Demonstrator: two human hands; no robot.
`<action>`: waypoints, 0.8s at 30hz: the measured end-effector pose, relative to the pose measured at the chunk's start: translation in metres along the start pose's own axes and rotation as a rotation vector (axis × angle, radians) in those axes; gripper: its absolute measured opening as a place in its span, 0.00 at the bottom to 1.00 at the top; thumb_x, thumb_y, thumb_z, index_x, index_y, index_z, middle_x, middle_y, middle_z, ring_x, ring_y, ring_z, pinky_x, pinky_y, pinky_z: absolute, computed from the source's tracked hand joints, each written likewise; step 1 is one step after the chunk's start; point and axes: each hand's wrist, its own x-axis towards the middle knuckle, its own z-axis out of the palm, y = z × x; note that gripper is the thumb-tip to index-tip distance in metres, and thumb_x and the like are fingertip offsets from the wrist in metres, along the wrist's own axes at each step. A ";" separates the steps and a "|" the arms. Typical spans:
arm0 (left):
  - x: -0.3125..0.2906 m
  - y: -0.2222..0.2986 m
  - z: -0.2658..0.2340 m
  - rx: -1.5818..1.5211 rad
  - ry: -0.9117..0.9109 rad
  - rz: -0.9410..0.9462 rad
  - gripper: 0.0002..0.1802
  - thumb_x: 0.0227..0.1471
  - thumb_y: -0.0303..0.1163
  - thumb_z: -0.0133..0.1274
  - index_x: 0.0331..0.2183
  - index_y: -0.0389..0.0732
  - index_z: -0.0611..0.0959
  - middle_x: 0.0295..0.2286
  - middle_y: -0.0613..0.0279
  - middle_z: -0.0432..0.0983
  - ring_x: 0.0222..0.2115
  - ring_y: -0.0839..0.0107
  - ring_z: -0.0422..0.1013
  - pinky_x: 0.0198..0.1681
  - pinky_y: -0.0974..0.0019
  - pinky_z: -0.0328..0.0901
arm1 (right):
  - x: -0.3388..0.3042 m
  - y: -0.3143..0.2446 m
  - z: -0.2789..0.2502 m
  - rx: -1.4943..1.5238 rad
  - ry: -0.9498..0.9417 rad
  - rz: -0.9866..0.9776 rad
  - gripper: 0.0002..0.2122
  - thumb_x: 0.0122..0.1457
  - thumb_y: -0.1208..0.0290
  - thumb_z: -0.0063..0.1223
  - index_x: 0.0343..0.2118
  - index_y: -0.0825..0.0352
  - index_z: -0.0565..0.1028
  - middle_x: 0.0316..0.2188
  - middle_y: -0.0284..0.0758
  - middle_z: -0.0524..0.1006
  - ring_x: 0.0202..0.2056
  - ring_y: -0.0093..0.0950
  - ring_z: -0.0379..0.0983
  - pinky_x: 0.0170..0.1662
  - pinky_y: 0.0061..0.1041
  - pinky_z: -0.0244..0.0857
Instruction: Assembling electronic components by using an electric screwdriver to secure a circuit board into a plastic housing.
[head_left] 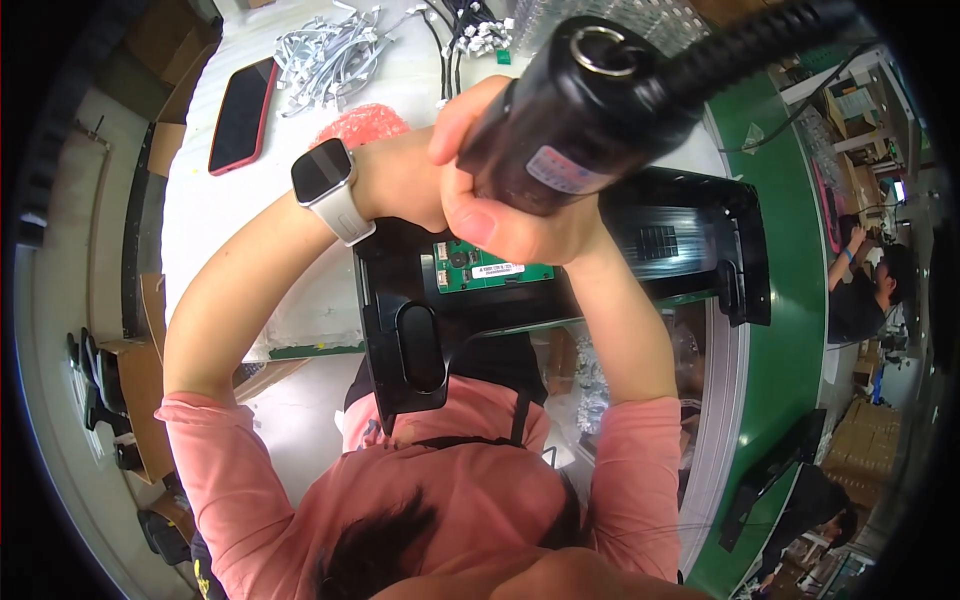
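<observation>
The right hand (510,215) grips a black driver (590,110) upright over the green board (480,268) in a black housing (690,240), while the left hand (400,180), mostly hidden, cannot be read.

The person wears a salmon-pink long-sleeved top (440,470), its sleeves pushed up to the elbows, with soft ribbed cuffs bunched at the near left and near right. A square smartwatch with a dark screen and a white rubbery strap (330,185) sits on the left wrist. Thin black straps, perhaps an apron's, cross the chest.
</observation>
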 end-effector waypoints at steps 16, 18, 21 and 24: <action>0.006 -0.007 -0.044 0.097 0.267 -0.070 0.07 0.49 0.28 0.60 0.32 0.37 0.83 0.35 0.59 0.79 0.34 0.61 0.76 0.37 0.63 0.69 | -0.020 -0.042 -0.144 -0.946 -0.018 0.514 0.19 0.45 0.73 0.64 0.42 0.70 0.76 0.18 0.31 0.74 0.23 0.29 0.75 0.28 0.25 0.66; 0.001 -0.038 -0.070 0.476 0.595 -0.228 0.06 0.50 0.29 0.58 0.31 0.36 0.84 0.28 0.56 0.80 0.28 0.58 0.76 0.33 0.62 0.70 | -0.048 -0.013 -0.174 -1.192 -0.215 0.706 0.22 0.44 0.71 0.65 0.45 0.67 0.76 0.25 0.36 0.77 0.32 0.39 0.77 0.38 0.31 0.69; -0.017 -0.088 -0.099 0.780 0.587 -0.344 0.07 0.49 0.30 0.58 0.29 0.37 0.85 0.23 0.53 0.79 0.24 0.56 0.76 0.31 0.59 0.70 | -0.055 -0.001 -0.176 -1.273 -0.151 0.626 0.21 0.44 0.69 0.66 0.44 0.67 0.77 0.33 0.39 0.77 0.38 0.41 0.75 0.44 0.33 0.68; -0.009 -0.101 -0.098 0.990 0.384 -0.757 0.06 0.45 0.30 0.58 0.26 0.38 0.84 0.27 0.51 0.80 0.31 0.53 0.78 0.33 0.54 0.71 | -0.049 -0.010 -0.163 -1.269 -0.064 0.599 0.21 0.45 0.69 0.65 0.44 0.67 0.77 0.38 0.41 0.77 0.42 0.41 0.74 0.47 0.33 0.67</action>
